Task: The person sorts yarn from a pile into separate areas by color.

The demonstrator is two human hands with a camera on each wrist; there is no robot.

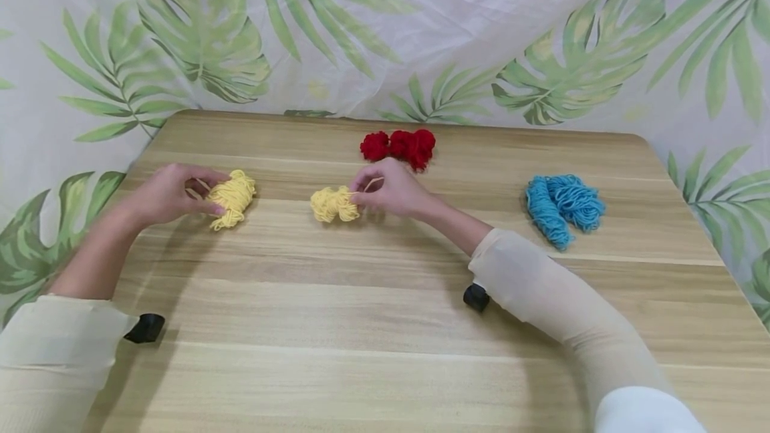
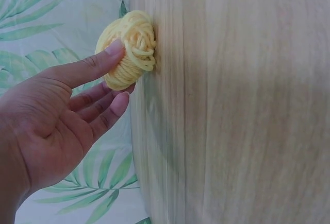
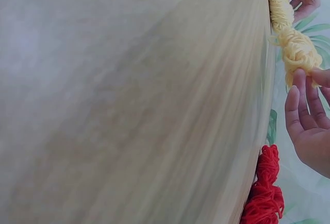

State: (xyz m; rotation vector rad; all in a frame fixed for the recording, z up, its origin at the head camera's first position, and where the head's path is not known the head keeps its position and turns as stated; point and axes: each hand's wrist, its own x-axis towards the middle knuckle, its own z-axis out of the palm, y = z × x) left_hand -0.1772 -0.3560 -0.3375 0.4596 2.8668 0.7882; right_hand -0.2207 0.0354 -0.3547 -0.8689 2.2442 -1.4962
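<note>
At the table's left, my left hand [image 1: 174, 196] holds a yellow yarn bundle [image 1: 234, 198] between thumb and fingers. The left wrist view shows the thumb pressed on the near side of this yarn [image 2: 131, 54], its loops close against the wood. Nearer the middle, my right hand [image 1: 394, 189] pinches the right end of a second, paler yellow yarn bundle [image 1: 333, 205], which is narrowed at its waist. In the right wrist view the fingertips [image 3: 299, 74] sit at the end of that pale yarn [image 3: 299, 54]. A gap of bare wood separates the two yellow bundles.
Red yarn [image 1: 412, 146] in a lumpy row lies behind my right hand, near the table's back edge. A folded blue yarn skein [image 1: 562, 209] rests at the right. Leaf-printed cloth [image 1: 457, 25] hangs behind the wooden table [image 1: 337, 326].
</note>
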